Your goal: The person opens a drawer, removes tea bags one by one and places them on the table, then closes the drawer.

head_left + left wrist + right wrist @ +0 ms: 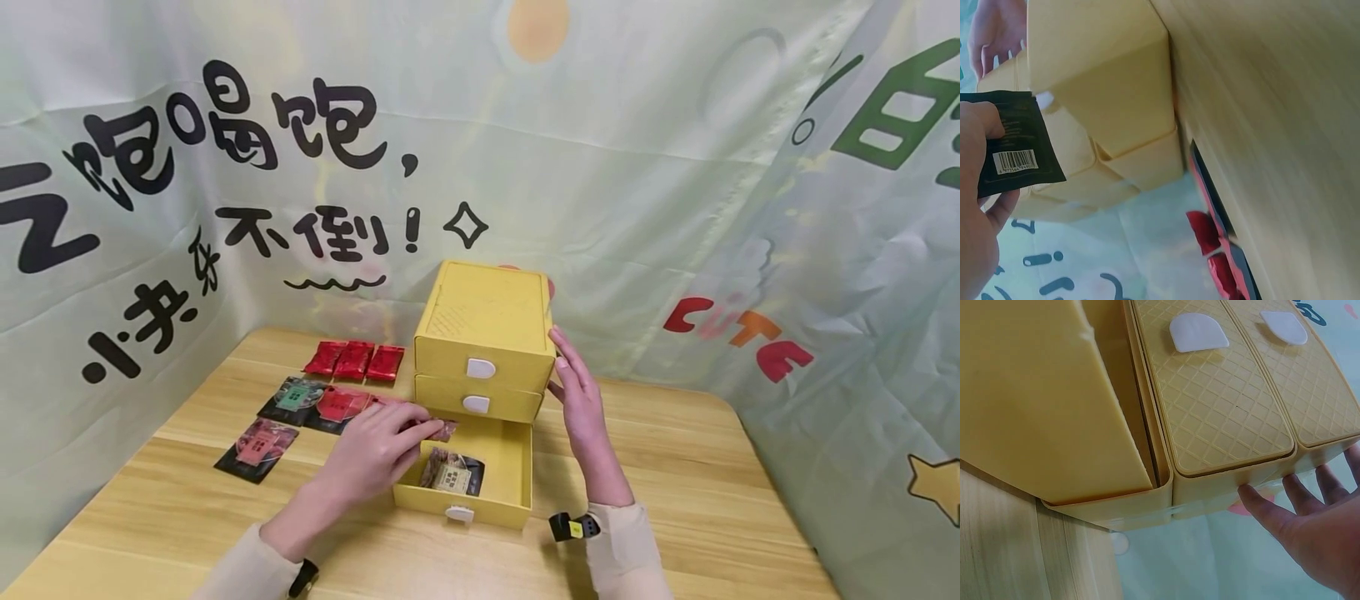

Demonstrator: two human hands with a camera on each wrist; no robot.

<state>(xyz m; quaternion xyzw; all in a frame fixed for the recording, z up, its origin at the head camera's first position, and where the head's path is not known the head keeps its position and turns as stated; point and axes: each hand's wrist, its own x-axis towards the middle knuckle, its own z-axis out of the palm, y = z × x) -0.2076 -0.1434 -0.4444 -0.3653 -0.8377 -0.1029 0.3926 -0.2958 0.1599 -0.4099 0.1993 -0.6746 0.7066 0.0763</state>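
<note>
My left hand point(382, 446) pinches a small flat food packet point(446, 430) over the pulled-out bottom drawer point(512, 467) of a yellow drawer box point(487, 308). The left wrist view shows the packet's dark back point(1019, 140) with a barcode, the thumb on it. Inside the drawer lies another packet point(452, 473), dark with a pale label. With fingers extended, my right hand point(581, 400) touches the right side of the box. In the right wrist view its fingertips point(1249, 492) rest against the box's side wall, near the two upper drawers, which are closed.
Left of the box, three small red packets point(355, 360) lie in a row. Nearer are a green-labelled black packet point(292, 398), a red-labelled one point(341, 405) partly behind my hand, and a pink-labelled one point(257, 448). A printed cloth point(600, 208) hangs behind the wooden table point(667, 467).
</note>
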